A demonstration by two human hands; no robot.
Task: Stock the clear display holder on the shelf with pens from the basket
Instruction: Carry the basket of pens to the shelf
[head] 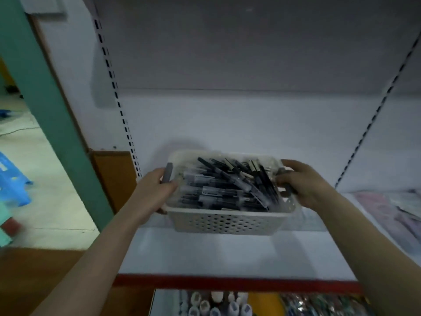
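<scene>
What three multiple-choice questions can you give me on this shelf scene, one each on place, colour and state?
1. Where is the white basket? A on the floor; B over the white shelf; C on a chair.
2. What colour is the shelf's front strip? A red; B green; C yellow.
3. What are the hands doing? A hanging idle; B picking out pens; C gripping the basket's ends.
Answers: B, the shelf board shows beneath it; A, the strip is plainly red; C, the left hand and right hand curl round its side handles.
</scene>
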